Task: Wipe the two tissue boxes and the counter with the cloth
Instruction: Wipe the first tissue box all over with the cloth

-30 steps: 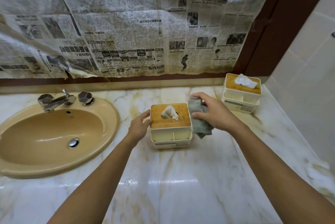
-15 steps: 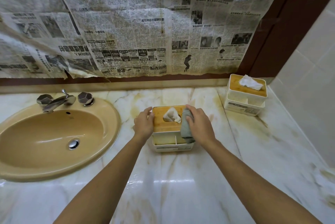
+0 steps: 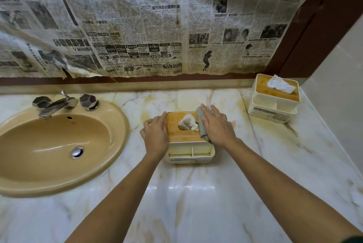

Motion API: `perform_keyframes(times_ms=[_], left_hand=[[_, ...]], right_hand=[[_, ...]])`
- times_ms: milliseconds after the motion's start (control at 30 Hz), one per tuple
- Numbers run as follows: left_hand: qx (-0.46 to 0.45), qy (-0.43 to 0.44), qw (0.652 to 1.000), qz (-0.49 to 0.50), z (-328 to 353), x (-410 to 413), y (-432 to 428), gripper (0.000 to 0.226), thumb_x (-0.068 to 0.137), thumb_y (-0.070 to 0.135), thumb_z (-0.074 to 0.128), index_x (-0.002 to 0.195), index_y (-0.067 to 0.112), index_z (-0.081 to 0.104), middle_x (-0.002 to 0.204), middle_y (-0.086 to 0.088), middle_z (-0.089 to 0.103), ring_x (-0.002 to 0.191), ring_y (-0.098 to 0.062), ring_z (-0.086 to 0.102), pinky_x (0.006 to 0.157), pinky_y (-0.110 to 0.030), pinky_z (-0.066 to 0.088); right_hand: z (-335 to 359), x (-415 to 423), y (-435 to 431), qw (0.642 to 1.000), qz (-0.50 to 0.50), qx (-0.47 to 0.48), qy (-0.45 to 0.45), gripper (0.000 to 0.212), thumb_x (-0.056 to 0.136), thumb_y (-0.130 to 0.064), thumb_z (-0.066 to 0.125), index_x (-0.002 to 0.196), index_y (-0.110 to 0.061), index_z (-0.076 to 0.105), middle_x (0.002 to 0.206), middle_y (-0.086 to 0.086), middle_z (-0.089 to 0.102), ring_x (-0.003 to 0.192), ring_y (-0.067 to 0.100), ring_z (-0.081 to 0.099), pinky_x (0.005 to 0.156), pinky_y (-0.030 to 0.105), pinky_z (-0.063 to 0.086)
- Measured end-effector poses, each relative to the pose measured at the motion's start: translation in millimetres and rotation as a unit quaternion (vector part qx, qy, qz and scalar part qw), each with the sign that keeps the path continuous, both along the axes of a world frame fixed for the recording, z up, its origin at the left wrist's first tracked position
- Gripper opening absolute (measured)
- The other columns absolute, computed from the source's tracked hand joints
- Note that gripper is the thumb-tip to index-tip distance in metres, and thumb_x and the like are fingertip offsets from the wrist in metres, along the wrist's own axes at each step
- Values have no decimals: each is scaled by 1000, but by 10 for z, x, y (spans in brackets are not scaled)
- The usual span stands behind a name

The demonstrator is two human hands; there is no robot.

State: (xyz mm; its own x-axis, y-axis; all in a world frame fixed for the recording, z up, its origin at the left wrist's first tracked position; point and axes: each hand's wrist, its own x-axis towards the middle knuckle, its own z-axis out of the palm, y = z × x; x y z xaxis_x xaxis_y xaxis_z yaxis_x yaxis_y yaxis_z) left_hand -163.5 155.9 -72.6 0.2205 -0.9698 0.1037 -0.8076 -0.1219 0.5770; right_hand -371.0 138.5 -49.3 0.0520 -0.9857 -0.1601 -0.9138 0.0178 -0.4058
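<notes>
Near tissue box (image 3: 189,145): centre of the frame, standing on the counter, white body with a wooden lid (image 3: 175,133) and small open compartments on its front face.
Tissue (image 3: 187,123): a white tuft sticking up out of the slot in the lid.
Cloth (image 3: 202,124): grey, bunched, lying on the right part of the lid just beside the tissue; its lower end hangs over the lid's front right corner.
Right hand (image 3: 218,127): flat on top of the cloth, fingers straight and slightly spread, pressing it down onto the lid.
Left hand (image 3: 156,134): against the left side of the near box, fingers bent over the lid's left edge, holding the box.
Hands together: apart, one on each side of the lid with the tissue between them.
Far tissue box (image 3: 273,103): right of centre in the back corner of the counter, same white body and wooden top, a tissue poking out; well apart from both hands.
Counter (image 3: 196,199): glossy pale marble with yellow-brown veins and stains, filling the lower frame.
Sink (image 3: 49,144): tan oval basin at the left, chrome drain in its bottom.
Faucet (image 3: 57,104): chrome spout with two faceted knobs, on the basin's back rim.
Newspaper (image 3: 137,26): yellowed sheets covering the upper frame above the counter, lower edge torn at the left.
</notes>
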Motion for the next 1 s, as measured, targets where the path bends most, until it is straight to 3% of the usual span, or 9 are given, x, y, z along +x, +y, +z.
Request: perform_keyframes(times_ms=[167, 333, 467, 700, 1000], left_hand=[[8, -13, 1000, -4, -16, 3, -4, 41, 107, 31, 29, 144, 29, 46, 134, 6, 56, 125, -23, 39, 102, -42, 27], [9, -5, 1000, -11, -33, 14, -6, 40, 107, 31, 27, 143, 28, 46, 134, 4, 55, 125, -23, 38, 101, -42, 26], [6, -11, 1000, -17, -41, 24, -8, 40, 107, 31, 28, 143, 27, 46, 135, 5, 55, 125, -23, 38, 100, -41, 25], [8, -11, 1000, -22, -29, 26, 5, 41, 107, 31, 28, 144, 28, 45, 136, 5, 55, 125, -23, 37, 99, -40, 25], [7, 20, 1000, -20, -37, 30, 15, 41, 107, 32, 27, 144, 29, 46, 133, 7, 56, 125, -21, 37, 100, -43, 27]], right_hand=[[6, 16, -25, 999, -11, 16, -34, 52, 107, -44, 20, 157, -40, 9, 165, 3, 17, 141, 37, 31, 108, 53, 37], [-151, 12, 408, 1000, -4, 13, -9, 54, 105, -47, 16, 157, -38, 2, 167, -3, 8, 145, 34, 25, 104, 53, 39], [-131, 6, 251, 1000, -12, 18, 2, 54, 105, -48, 15, 157, -39, 0, 167, -4, 5, 145, 36, 23, 106, 56, 36], [-20, 44, -24, 995, -37, 43, -77, 54, 106, -47, 16, 157, -40, -1, 167, 0, 10, 144, 37, 27, 111, 51, 31], [-167, -28, 282, 997, -26, 42, -54, 54, 104, -53, 14, 155, -47, -5, 167, -6, 7, 147, 33, 22, 109, 55, 33]])
